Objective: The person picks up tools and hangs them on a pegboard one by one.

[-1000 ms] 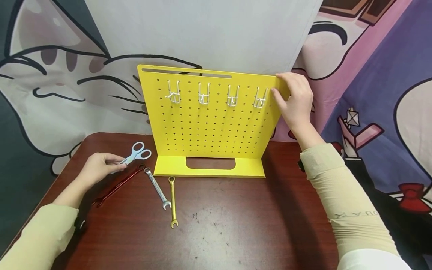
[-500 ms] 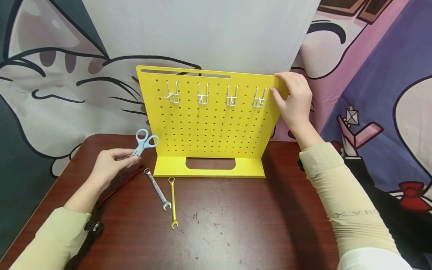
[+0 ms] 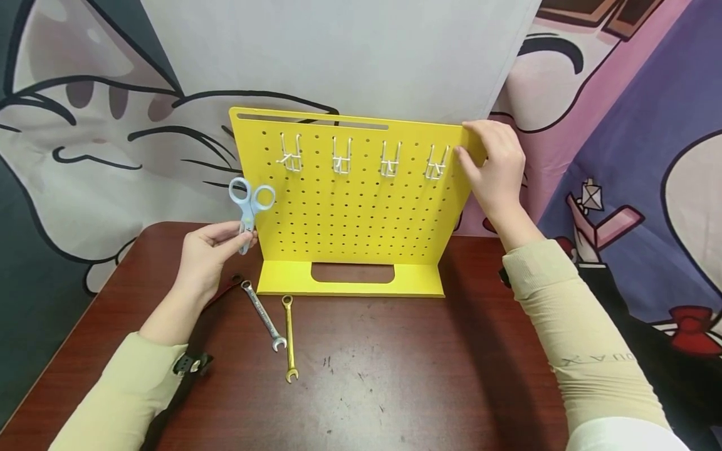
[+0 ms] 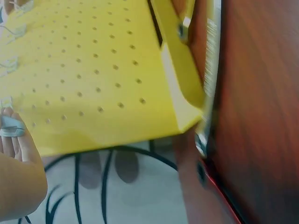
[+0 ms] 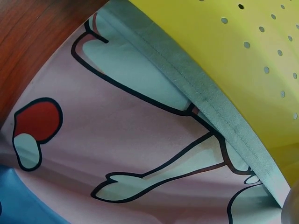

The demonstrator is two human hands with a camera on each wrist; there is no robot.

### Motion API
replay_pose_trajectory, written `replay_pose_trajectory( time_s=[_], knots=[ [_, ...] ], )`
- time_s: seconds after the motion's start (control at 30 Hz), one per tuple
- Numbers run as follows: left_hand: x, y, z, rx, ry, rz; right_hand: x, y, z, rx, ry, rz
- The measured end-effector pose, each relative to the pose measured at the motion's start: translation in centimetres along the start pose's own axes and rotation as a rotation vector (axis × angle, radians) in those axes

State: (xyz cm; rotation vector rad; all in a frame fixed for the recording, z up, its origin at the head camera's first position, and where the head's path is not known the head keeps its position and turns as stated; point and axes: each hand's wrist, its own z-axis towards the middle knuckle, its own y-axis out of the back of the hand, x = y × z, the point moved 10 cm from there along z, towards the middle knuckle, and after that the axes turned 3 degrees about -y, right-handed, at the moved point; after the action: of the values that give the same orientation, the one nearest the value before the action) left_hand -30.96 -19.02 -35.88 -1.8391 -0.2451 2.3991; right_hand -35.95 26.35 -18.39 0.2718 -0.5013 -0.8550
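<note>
Light blue scissors [image 3: 248, 203] point handles-up in my left hand [image 3: 210, 257], whose thumb and fingers pinch them by the blades. They hang in front of the lower left edge of a yellow pegboard [image 3: 350, 216]. In the left wrist view the left hand [image 4: 21, 179] and part of the scissors [image 4: 11, 127] show at the left edge. At the board's upper right corner my right hand [image 3: 497, 166] grips the edge, thumb on the front face. Several white wire hooks [image 3: 341, 164] run in a row across the upper board.
A silver wrench [image 3: 264, 316] and a gold wrench [image 3: 290, 341] lie on the brown table [image 3: 406, 369] before the board. A red wrench [image 3: 222, 292] is partly hidden behind the left forearm. Printed cartoon cloth [image 3: 113, 169] hangs behind.
My left hand has lifted the scissors up and to the right, from low over the table to the board's left edge, turning them more upright. The right hand has stayed on the corner.
</note>
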Motion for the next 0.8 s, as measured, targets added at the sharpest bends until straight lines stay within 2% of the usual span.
replay_pose_trajectory(
  time_s=[0.23, 0.43, 0.63, 0.8],
  knots=[
    [-1.0, -2.2, 0.9, -0.022, -0.039, -0.057, 0.0, 0.0, 0.0, 0.002, -0.006, -0.003],
    [-1.3, -3.0, 2.0, -0.060, -0.037, -0.103, 0.0, 0.1, 0.1, 0.001, -0.010, -0.003],
    [-0.5, -3.3, 3.1, -0.098, 0.008, -0.112, 0.1, 0.1, 0.1, 0.002, -0.008, -0.007],
    [0.5, -3.5, 3.4, -0.131, 0.048, -0.153, 0.1, 0.0, -0.1, 0.009, -0.003, -0.015]
  ],
)
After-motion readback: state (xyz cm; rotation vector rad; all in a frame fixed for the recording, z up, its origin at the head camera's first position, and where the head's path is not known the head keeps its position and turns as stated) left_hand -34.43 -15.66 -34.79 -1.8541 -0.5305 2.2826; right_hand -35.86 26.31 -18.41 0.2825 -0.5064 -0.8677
